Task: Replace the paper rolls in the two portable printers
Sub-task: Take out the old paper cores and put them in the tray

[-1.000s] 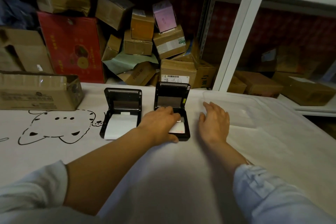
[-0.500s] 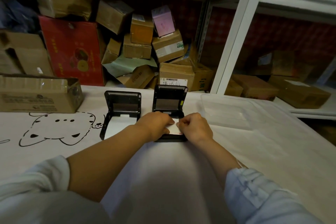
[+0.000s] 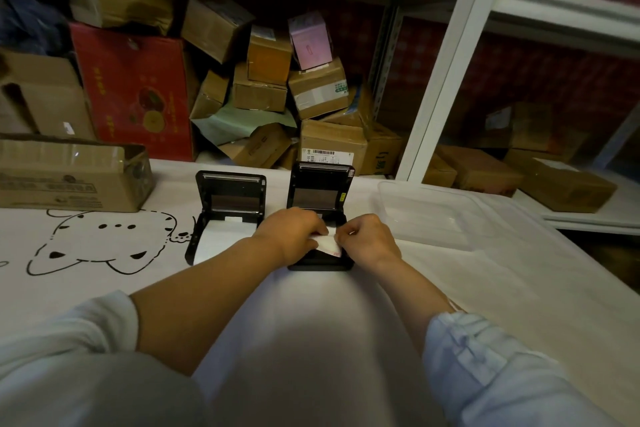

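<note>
Both hands, left hand (image 3: 291,236) and right hand (image 3: 367,239), pinch the paper (image 3: 327,244) over the right printer (image 3: 320,218), probably to free its end for feeding. The left printer (image 3: 227,215), 1 of 2, lies open beside it with paper showing.

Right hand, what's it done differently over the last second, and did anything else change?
The right hand left the table, moved left and now pinches the paper over the right printer with the left hand. The left printer stayed open, untouched.
</note>
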The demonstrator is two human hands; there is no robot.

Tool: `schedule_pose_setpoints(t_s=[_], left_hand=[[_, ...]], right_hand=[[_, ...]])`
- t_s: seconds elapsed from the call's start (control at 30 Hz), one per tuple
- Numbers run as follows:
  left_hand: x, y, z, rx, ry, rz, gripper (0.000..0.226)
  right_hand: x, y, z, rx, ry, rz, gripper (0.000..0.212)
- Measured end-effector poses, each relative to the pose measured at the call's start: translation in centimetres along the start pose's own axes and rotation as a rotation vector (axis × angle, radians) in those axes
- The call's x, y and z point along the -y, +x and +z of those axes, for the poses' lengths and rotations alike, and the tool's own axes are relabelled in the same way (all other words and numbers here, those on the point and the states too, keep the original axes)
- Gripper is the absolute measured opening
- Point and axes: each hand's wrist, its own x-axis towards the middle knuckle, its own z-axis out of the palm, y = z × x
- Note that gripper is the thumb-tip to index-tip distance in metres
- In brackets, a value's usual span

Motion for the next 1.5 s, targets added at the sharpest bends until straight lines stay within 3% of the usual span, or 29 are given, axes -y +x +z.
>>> schedule_pose_setpoints(t_s=[0.2, 0.3, 0.37, 0.47, 0.6, 0.8, 0.93, 1.0, 1.13, 1.23, 1.33, 1.5], left_hand=[[-0.9, -0.3, 0.3, -0.037, 0.123, -0.001, 0.056], [-1.0, 0.0, -0.1, -0.104, 0.096, -0.046, 0.027], [-1.0, 0.2, -0.5, -0.109, 0.133, -0.039, 0.02], [-0.8, -0.3, -0.8, -0.038, 0.222, 0.037, 0.035], [0.2, -1.6, -0.3, -0.005, 0.306, 0.138, 0.046], [0.1, -2.3, -0.9, -0.168, -0.234, -0.05, 0.055], [-0.9, -1.3, -1.7, -0.287, -0.538, -0.258, 0.043], [-1.8, -0.7, -1.6, -0.253, -0.677, -0.338, 0.041], [-4.6, 0.5, -0.4, -0.206, -0.912, -0.312, 0.051], [-6.1, 1.8, 0.0, -0.291, -0.98, -0.32, 0.037], [-7.3, 3.3, -0.1, -0.281, -0.968, -0.281, 0.043], [-9.3, 5.9, -0.2, -0.243, -0.805, -0.16, 0.043]], right_hand=[[-0.1, 0.0, -0.3, 0.018, 0.064, -0.007, 0.021], [0.0, 0.1, -0.7, 0.095, 0.17, 0.03, 0.019], [0.3, -0.2, -1.1, 0.139, 0.277, 0.071, 0.023], [0.7, -0.2, -1.1, 0.163, 0.346, 0.102, 0.028], [1.2, -0.1, -0.6, 0.117, 0.427, 0.173, 0.018], [1.6, -0.8, -1.9, 0.092, 0.821, 0.16, 0.02], [0.7, -0.7, -3.6, 0.051, 0.778, 0.119, 0.017], [0.2, -0.7, -4.2, 0.042, 0.763, 0.12, 0.012], [-0.9, -0.6, -4.9, -0.002, 0.758, 0.121, 0.012], [-2.4, -0.3, -5.9, -0.006, 0.744, 0.159, 0.017], [-3.8, 0.5, -6.8, -0.007, 0.7, 0.181, 0.029], [-5.2, 3.3, -8.7, -0.378, 0.68, 0.25, 0.031]])
